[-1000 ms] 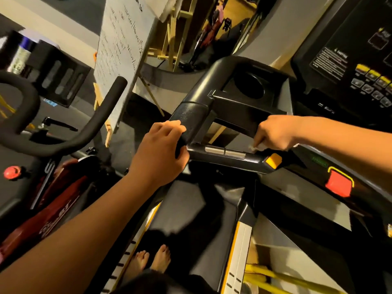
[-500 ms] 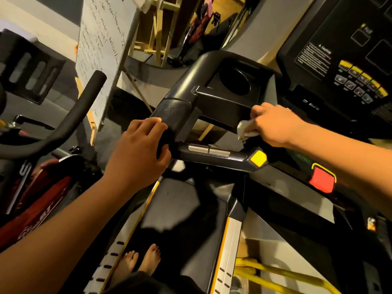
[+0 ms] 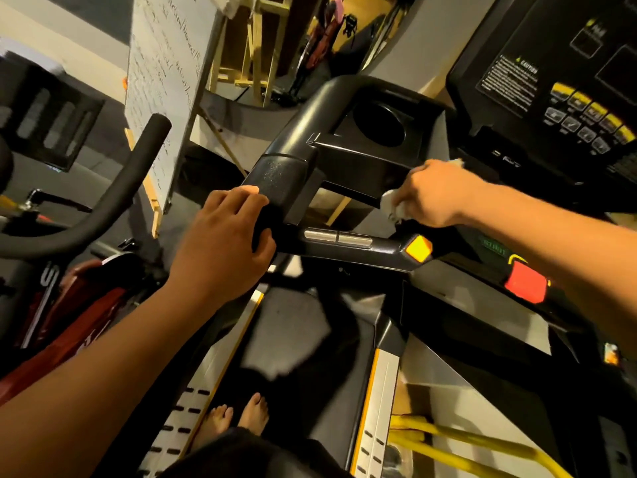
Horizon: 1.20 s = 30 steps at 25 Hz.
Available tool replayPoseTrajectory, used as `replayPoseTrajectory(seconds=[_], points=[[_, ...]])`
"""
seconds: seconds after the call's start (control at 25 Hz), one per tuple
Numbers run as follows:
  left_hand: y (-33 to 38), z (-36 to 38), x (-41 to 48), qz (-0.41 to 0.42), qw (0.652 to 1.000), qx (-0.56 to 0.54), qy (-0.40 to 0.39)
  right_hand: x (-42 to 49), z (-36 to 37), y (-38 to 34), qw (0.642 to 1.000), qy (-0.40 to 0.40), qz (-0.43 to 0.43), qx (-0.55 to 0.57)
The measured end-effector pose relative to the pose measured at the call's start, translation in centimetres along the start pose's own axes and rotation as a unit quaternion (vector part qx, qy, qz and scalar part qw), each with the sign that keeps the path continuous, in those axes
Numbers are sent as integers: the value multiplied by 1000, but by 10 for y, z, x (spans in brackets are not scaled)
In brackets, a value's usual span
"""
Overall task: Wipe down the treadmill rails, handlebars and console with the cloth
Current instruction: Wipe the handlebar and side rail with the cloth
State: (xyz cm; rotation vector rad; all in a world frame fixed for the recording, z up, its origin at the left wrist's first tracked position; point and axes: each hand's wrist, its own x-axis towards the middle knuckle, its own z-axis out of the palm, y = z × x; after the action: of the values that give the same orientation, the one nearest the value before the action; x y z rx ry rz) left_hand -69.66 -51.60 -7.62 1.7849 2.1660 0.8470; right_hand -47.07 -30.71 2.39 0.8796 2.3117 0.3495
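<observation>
Our right hand (image 3: 436, 194) has climbed from the crossbar (image 3: 344, 241) to the tray (image 3: 362, 157), cloth (image 3: 391, 205) bunched in its grip. Our left hand (image 3: 224, 246) clasps the handlebar (image 3: 275, 181). Wiping lower, we might press the yellow button (image 3: 418, 248) just below.

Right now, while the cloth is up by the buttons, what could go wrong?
The right hand wipes with the cloth close to the orange button and the green START key. A slip might press one. If the belt then started, the bare feet standing on it could be swept back; only the left hand holds the handlebar.
</observation>
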Motion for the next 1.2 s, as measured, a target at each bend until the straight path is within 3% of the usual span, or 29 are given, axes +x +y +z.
replayPoseTrajectory(seconds=[0.12, 0.32, 0.4, 0.48, 0.52, 0.56, 0.64, 0.68, 0.72, 0.76, 0.88, 0.92, 1.08, 1.2], points=[[-2, 0, -1, 1, 1000, -8, -7, 14, 3, -20, 997, -28, 15, -68], [-3, -2, 1, -4, 1000, -19, -1, 24, -17, -30, 988, -151, -13, -29], [-2, -1, 0, 1, 1000, -16, 4, 25, -15, -39, 977, -194, -25, 84], [-3, -1, 1, 4, 1000, -12, 6, 22, -16, -46, 939, -183, -19, 290], [-4, 0, 2, 3, 1000, -11, 6, 20, -18, -46, 890, -147, 20, 431], [-4, 0, 3, 3, 1000, -10, 3, 18, -21, -46, 811, -104, 69, 572], [-4, 2, 4, 7, 1000, -9, -7, 17, -21, -51, 622, -12, 149, 769], [-5, 2, 4, 8, 1000, -9, -6, 23, -22, -61, 559, 29, 179, 809], [-6, 2, 3, 6, 1000, -11, -6, 29, -22, -76, 528, 60, 201, 823], [-6, 3, 2, 5, 1000, -9, -7, 37, -22, -94, 535, 85, 227, 810], [-4, 1, 1, 4, 1000, -3, -7, 39, -23, -138, 665, 129, 243, 694], [-2, 1, 2, 4, 1000, -1, -9, 34, -23, -143, 686, 143, 233, 675], [0, -1, 3, 4, 1000, 13, -14, 33, -22, -137, 644, 220, 195, 706], [2, -3, 1, -14, 1000, 2, -28, 53, -20, -133, 489, 282, 294, 771]])
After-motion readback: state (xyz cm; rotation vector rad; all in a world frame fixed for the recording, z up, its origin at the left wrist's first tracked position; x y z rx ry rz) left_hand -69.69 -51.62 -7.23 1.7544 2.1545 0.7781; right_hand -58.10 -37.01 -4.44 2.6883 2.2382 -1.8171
